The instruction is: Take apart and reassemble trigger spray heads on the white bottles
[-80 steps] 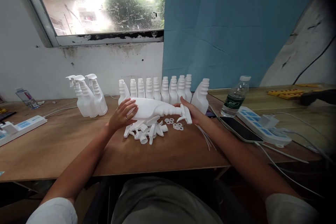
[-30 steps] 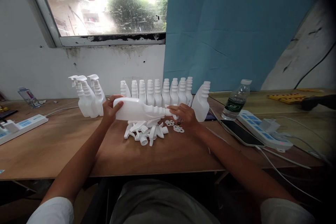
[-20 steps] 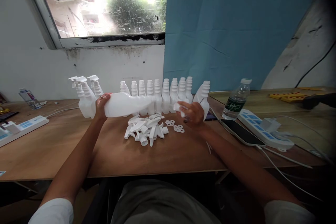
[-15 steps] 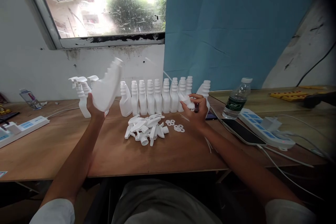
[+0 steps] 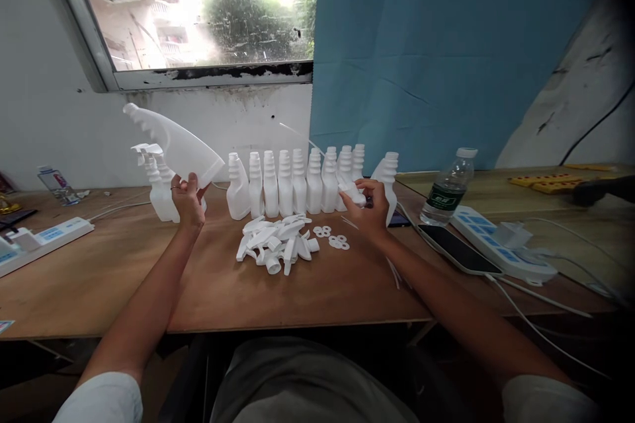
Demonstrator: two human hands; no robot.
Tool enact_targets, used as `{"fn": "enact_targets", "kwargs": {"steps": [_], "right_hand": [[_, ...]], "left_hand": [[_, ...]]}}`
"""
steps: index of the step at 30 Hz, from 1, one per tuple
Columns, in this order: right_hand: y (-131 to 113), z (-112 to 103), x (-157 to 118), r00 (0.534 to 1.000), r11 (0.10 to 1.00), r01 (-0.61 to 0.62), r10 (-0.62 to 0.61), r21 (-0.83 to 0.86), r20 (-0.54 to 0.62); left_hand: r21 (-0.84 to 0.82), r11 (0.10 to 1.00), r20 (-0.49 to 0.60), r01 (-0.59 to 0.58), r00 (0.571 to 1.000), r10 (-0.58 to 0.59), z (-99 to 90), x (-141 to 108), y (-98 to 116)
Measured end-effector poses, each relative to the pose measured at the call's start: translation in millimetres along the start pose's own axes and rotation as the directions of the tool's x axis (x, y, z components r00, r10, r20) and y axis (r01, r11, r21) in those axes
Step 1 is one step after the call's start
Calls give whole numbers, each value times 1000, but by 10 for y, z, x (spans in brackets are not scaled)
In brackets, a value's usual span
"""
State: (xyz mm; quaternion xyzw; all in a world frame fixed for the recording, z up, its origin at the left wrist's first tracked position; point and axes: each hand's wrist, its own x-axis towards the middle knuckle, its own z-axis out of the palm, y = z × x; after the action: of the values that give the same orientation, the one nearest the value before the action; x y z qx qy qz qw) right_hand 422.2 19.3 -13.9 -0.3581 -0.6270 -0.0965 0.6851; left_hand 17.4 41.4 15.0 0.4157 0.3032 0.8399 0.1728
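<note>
My left hand [image 5: 188,201] grips a white plastic spray bottle [image 5: 183,145] near its base. The bottle is raised and tilted, its ridged neck pointing up and left. In my right hand [image 5: 372,205] is a white trigger sprayer [image 5: 352,193], pinched between closed fingers. A thin white tube [image 5: 296,131] slants up and left from behind the bottles, in line with the sprayer; its join is hidden. Several open white bottles [image 5: 284,185] stand in a row between my hands. Left, behind my hand, are bottles with sprayers fitted [image 5: 157,178].
A pile of loose trigger sprayers [image 5: 275,241] lies mid-table beside small white rings [image 5: 338,242]. To the right are a water bottle [image 5: 449,188], a phone [image 5: 459,249] and a power strip [image 5: 510,248] with cables. Another power strip [image 5: 44,242] lies left.
The bottle in my left hand has swung over, its neck going from upper right to upper left. My right hand has barely moved with its sprayer; the tube shows more clearly.
</note>
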Motion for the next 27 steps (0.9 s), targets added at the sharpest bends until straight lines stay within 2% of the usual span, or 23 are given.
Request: {"fn": "enact_targets", "kwargs": {"steps": [2,5,7,9,12,14,17,20,23,27], "right_hand": [[9,-1,1,1000,1000,-12,12,-8,6],[9,-3,-2,999,999,-23,23,-28,21],[12,-4,-10,999,999,-30,31,-33,30],[21,-4,-20,999,999,-38,39,-29,36],[37,-5,-33,998,998,-44,46,-34,43],[39,-9,-35,998,998,-47,50,-47,49],[12,-20,-21,997,998,-29,32,-48,66],[-33,-35,7,994,998,40,-35,-45,100],[-65,-47,27,986,993,105,-97,-55,139],[-66,-50,28,979,991,128,-120,-38,165]], "left_hand": [[135,988,-6,-74,997,75,-21,-1,-40],[370,908,38,-196,980,196,-68,-13,-88],[458,860,68,-224,974,218,-100,-35,-120],[548,817,75,-182,983,169,-132,-71,-171],[730,683,59,-39,998,-6,-176,-144,-290],[792,610,48,24,994,-101,-202,-197,-377],[816,577,69,43,983,-171,-226,-263,-476],[832,553,97,49,968,-232,-229,-303,-525],[835,547,126,50,952,-279,-217,-333,-547],[833,550,147,62,934,-327,-185,-371,-561]]}}
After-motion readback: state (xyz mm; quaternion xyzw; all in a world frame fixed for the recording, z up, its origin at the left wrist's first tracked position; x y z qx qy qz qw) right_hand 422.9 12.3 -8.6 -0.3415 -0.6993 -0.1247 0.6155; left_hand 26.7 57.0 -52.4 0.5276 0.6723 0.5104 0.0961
